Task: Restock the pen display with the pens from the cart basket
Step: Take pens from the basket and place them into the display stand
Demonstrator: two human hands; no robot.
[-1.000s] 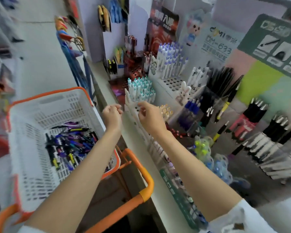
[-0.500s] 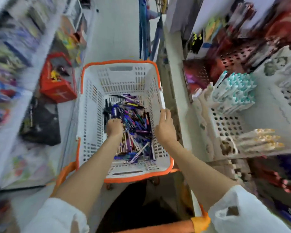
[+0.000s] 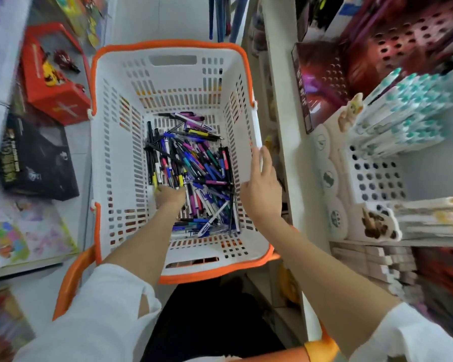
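Note:
A white cart basket (image 3: 115, 158) with an orange rim holds a loose pile of pens (image 3: 194, 168), blue, purple, black and white. My left hand (image 3: 169, 195) reaches down into the near left side of the pile; its fingers are buried among the pens, so any grip is hidden. My right hand (image 3: 262, 189) rests with straight fingers on the basket's right rim. To the right stands the white perforated pen display (image 3: 377, 176), with teal-capped pens (image 3: 403, 113) above its empty holes and yellow-capped pens (image 3: 442, 215) below.
A red box (image 3: 55, 82) and a black box (image 3: 37, 160) sit on the floor left of the basket. The orange cart handle (image 3: 71, 283) curves around near my body. The shelf's white edge (image 3: 280, 126) runs close along the basket's right side.
My view swung from the display down to the basket. Both hands left the display; the left went down into the pens and the right moved to the basket's right rim.

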